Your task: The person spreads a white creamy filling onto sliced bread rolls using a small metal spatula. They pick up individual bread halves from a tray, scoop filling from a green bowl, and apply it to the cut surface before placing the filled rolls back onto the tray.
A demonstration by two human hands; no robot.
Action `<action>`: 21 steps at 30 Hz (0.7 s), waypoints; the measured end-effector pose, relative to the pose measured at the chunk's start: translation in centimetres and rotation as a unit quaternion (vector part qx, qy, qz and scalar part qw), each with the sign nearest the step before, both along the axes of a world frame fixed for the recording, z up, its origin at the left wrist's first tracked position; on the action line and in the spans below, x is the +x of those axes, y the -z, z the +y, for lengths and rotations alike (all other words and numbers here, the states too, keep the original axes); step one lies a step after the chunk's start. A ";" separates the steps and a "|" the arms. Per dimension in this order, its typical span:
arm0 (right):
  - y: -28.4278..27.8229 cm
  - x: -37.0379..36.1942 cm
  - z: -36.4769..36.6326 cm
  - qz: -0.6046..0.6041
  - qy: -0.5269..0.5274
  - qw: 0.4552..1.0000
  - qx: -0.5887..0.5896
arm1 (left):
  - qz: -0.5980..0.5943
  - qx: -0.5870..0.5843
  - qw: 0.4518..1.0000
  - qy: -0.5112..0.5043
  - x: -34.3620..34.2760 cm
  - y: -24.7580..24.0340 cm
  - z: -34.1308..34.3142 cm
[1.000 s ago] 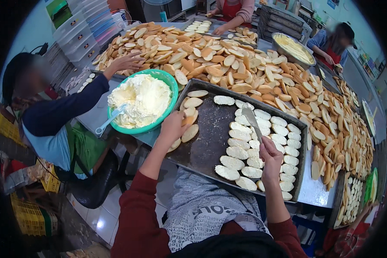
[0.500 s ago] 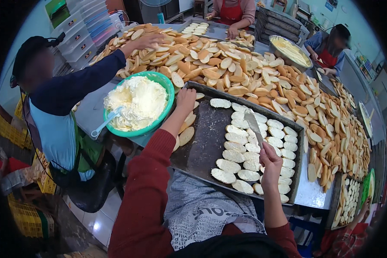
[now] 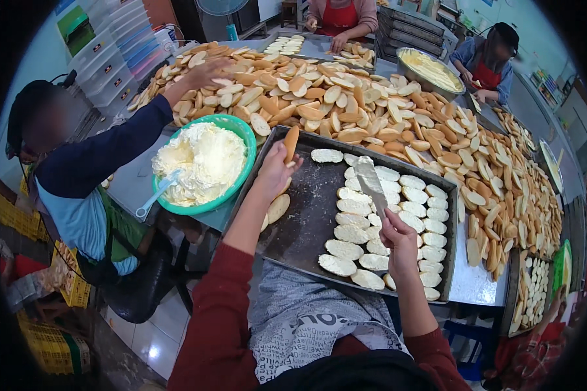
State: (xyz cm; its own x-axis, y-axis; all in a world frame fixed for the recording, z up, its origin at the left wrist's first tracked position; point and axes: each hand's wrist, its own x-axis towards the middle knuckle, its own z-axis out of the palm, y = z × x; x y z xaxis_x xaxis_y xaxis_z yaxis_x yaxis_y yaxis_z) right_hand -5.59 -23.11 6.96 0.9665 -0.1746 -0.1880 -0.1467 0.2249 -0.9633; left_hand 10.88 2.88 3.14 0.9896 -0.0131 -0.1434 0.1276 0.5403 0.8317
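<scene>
Over the left end of a dark baking tray [image 3: 306, 225], my left hand [image 3: 276, 171] grips a brown-crusted slice of bread [image 3: 292, 143] held on edge. A spreading knife [image 3: 370, 182] is in my right hand [image 3: 400, 241], its blade smeared with cream and pointing away from me above the coated slices. Rows of cream-coated bread slices [image 3: 351, 234] fill the tray's right side. Several plain slices [image 3: 278, 208] lie at its left edge, partly hidden by my left hand. Left of the tray stands a green bowl [image 3: 246, 146] of pale cream [image 3: 205, 156] with a light blue spatula [image 3: 158, 194] in it.
A large heap of bread slices [image 3: 372, 111] spreads beyond the tray and around to the right. At left, a co-worker's arm [image 3: 120, 146] reaches over the heap. Other people work across the table, near a metal bowl of cream [image 3: 430, 68]. Another filled tray [image 3: 531, 293] stands at far right.
My left hand has come up from the tray's left side with a bread slice. The knife has moved slightly left and away from me. The co-worker's arm at left has shifted left.
</scene>
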 end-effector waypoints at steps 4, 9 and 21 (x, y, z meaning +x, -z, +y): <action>-0.2 -0.1 1.0 0.014 -0.033 0.999 0.018 | -0.007 -0.137 0.988 0.075 -4.4 0.5 0.9; -0.4 -0.7 2.3 0.016 -0.065 0.997 0.040 | -0.042 -0.193 0.974 0.110 -9.5 -0.4 1.3; 0.0 -1.0 6.7 -0.094 -0.135 0.986 0.004 | -0.027 -0.184 0.981 0.057 -15.3 -3.2 1.3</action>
State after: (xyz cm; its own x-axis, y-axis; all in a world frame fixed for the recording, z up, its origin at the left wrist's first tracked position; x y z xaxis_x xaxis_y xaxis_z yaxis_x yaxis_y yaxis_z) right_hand -6.58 -16.45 6.92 0.9956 0.0940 -0.0014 -0.0212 0.2100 -0.9775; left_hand -4.38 4.16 6.38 0.9847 -0.1651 -0.0563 0.1662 0.7898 0.5904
